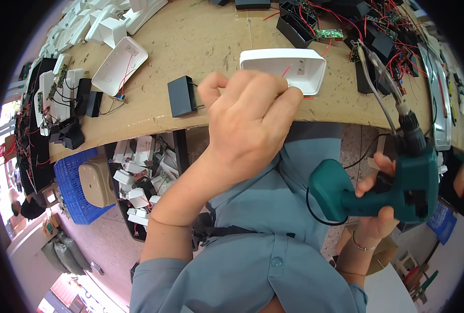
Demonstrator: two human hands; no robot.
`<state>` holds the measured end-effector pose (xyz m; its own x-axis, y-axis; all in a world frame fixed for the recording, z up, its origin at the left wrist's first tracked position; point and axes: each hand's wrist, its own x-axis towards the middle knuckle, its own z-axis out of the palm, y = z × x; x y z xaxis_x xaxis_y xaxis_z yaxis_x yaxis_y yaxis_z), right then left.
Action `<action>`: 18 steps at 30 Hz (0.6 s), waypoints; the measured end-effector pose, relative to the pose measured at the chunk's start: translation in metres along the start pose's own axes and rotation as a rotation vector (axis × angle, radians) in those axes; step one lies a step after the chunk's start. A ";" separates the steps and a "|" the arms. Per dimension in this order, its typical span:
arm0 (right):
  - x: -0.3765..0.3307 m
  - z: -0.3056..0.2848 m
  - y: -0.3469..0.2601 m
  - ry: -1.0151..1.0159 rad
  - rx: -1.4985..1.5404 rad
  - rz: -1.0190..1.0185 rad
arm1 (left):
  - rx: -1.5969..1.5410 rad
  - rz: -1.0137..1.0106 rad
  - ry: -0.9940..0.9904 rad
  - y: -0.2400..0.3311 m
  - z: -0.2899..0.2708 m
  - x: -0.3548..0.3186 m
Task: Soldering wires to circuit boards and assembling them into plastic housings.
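Observation:
My left hand point(250, 117) is over the near side of a white plastic housing point(281, 53), its fingers curled and the thumb and forefinger pinched together. What they pinch, if anything, is hidden; a red wire point(287, 70) shows right beside the fingertips, inside the housing. In my right hand point(375, 180) is a green pistol-shaped soldering gun point(393, 201), held by its grip, with a finger near the trigger. Its long metal tip points away, toward the heap of parts at the far right. Left of my left hand, a black box point(181, 96) lies on the table.
A second white housing point(118, 68) with red wires lies to the left on the cardboard-covered table point(211, 31). White housings point(94, 23) are piled at the far left. Black boxes, green circuit boards point(328, 34) and red wires crowd the far right. Below stands a blue crate point(73, 180).

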<state>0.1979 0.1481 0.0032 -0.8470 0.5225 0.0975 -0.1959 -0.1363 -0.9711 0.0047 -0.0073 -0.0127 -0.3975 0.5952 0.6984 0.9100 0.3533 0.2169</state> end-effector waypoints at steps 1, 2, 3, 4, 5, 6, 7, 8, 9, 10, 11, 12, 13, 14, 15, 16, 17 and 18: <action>-0.005 -0.002 -0.003 0.002 0.000 0.004 | -0.002 -0.002 -0.003 0.000 0.000 0.001; -0.010 -0.003 -0.005 0.033 -0.079 0.008 | 0.039 -0.026 0.021 0.001 -0.001 0.003; -0.014 -0.003 -0.007 0.064 -0.158 0.012 | 0.080 -0.050 0.045 0.001 -0.001 0.004; -0.015 0.004 -0.010 0.136 -0.212 0.029 | 0.080 -0.053 0.044 0.000 0.000 0.005; -0.018 0.005 -0.012 0.135 -0.212 0.031 | 0.089 -0.066 0.043 -0.001 0.002 0.007; -0.022 0.005 -0.014 0.133 -0.287 0.063 | 0.098 -0.078 0.042 -0.002 0.004 0.009; -0.024 0.005 -0.014 0.133 -0.362 0.095 | 0.097 -0.079 0.040 -0.002 0.007 0.009; -0.024 0.010 -0.012 0.159 -0.383 0.085 | 0.108 -0.085 0.001 -0.003 0.009 0.010; -0.026 0.011 -0.012 0.161 -0.382 0.087 | 0.119 -0.090 -0.038 -0.003 0.010 0.011; -0.026 0.011 -0.012 0.132 -0.410 0.102 | 0.117 -0.090 -0.041 -0.003 0.011 0.011; -0.025 0.015 -0.014 0.103 -0.437 0.118 | 0.125 -0.098 -0.032 -0.003 0.012 0.012; -0.026 0.022 -0.019 0.136 -0.331 0.236 | 0.132 -0.106 -0.024 -0.003 0.014 0.012; -0.026 0.025 -0.020 0.137 -0.330 0.239 | 0.131 -0.106 -0.027 -0.003 0.016 0.012; -0.025 0.027 -0.020 0.130 -0.336 0.243 | 0.098 -0.102 0.020 -0.004 0.020 0.013; -0.025 0.029 -0.019 0.123 -0.342 0.248 | 0.065 -0.098 0.067 -0.004 0.022 0.012; -0.024 0.030 -0.019 0.124 -0.342 0.251 | 0.064 -0.099 0.063 -0.003 0.015 0.014; -0.024 0.031 -0.019 0.115 -0.330 0.257 | 0.151 -0.036 0.045 -0.001 0.004 0.019; -0.024 0.031 -0.018 0.106 -0.318 0.263 | 0.238 0.027 0.026 0.000 -0.001 0.022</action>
<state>0.2060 0.1118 0.0254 -0.7892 0.5904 -0.1690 0.1958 -0.0189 -0.9805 -0.0036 0.0052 0.0036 -0.3672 0.5888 0.7201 0.8658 0.4993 0.0332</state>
